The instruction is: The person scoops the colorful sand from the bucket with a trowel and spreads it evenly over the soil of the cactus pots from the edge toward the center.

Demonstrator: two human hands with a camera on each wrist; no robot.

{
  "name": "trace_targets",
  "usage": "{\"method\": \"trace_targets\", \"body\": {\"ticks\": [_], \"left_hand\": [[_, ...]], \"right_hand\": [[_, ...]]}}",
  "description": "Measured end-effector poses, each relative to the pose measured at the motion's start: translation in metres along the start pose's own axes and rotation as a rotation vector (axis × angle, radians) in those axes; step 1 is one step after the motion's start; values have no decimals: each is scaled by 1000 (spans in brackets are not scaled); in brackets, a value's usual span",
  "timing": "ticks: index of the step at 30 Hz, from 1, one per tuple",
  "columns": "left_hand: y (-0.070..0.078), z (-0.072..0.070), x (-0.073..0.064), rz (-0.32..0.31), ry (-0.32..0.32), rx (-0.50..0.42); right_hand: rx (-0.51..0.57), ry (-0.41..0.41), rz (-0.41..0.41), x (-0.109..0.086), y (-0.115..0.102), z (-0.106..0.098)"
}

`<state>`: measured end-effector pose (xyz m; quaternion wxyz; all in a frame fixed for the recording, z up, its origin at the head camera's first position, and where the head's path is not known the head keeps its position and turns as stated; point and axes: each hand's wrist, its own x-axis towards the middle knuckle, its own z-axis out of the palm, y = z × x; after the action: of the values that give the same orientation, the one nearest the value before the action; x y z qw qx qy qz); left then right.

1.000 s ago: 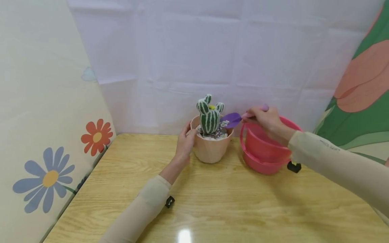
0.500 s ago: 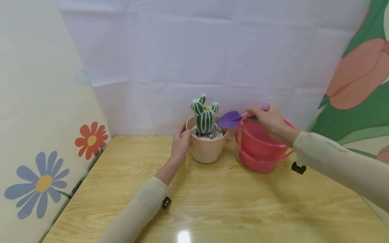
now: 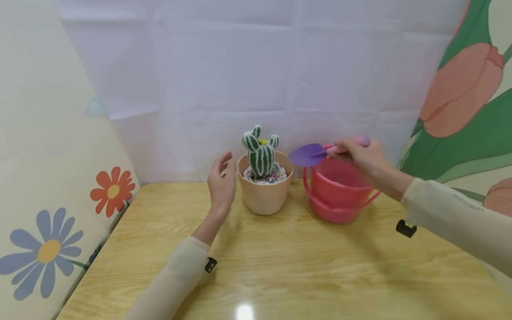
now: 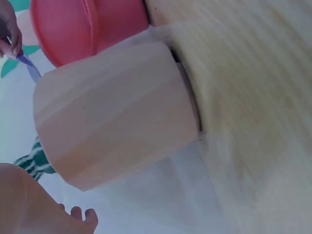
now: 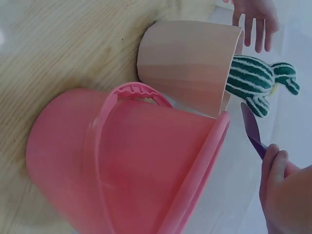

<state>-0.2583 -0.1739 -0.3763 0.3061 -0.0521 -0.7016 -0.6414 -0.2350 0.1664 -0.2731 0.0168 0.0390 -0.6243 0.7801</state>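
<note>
A striped green-and-white cactus (image 3: 262, 161) stands in a peach pot (image 3: 266, 198), with white and coloured pebbles (image 3: 274, 177) around its base. My left hand (image 3: 222, 184) is just left of the pot, apart from it, its fingers loosely bent around nothing. My right hand (image 3: 362, 155) grips the pink handle of a small trowel (image 3: 309, 154); the trowel's purple blade points left, above the gap between the pot and a pink bucket (image 3: 340, 191). In the right wrist view the blade (image 5: 250, 122) is near the cactus, and no pebbles can be made out on it.
The pot and bucket stand side by side on a wooden table (image 3: 280, 266), close to a white cloth backdrop (image 3: 224, 66). The bucket's handle (image 3: 307, 184) hangs down its front. Flower-patterned panels (image 3: 50, 251) flank both sides.
My left hand has let go of the pot rim and drawn away to the left. The trowel has moved out from over the pot toward the bucket. The whole view has shifted slightly.
</note>
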Motion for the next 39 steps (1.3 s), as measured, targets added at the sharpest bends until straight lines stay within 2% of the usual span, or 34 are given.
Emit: {"method": "trace_targets", "body": {"ticks": [2,5,8,14,18,21,26,31,34,39], "left_hand": [[6,0,0,45,10,-7],[15,0,-1,79,6,-19],[27,1,-5,92,-7,-33],[62,3,-21,111,-46,-15],[75,5,-28,120,-86,1],[68,7,-27,125,-120,2],[48,9,-26,145,-199,3],[44,9,-33,167,-293,45],[46,13,-37,145,-345,45],[44,30,-45,117,-414,13]], "right_hand": [[-8,4,-6,-4,-2,-6],[-16,8,-20,-9,-4,-15],[-16,13,-33,-14,-7,-22],[-88,39,-19,-20,-9,-37],[-116,45,-38,-22,-10,-47],[-130,55,-64,-22,-10,-55],[-130,69,-103,-24,-7,-68],[-149,62,-127,-23,0,-79],[-261,76,-147,-21,3,-86],[-589,140,-210,-17,10,-99]]}}
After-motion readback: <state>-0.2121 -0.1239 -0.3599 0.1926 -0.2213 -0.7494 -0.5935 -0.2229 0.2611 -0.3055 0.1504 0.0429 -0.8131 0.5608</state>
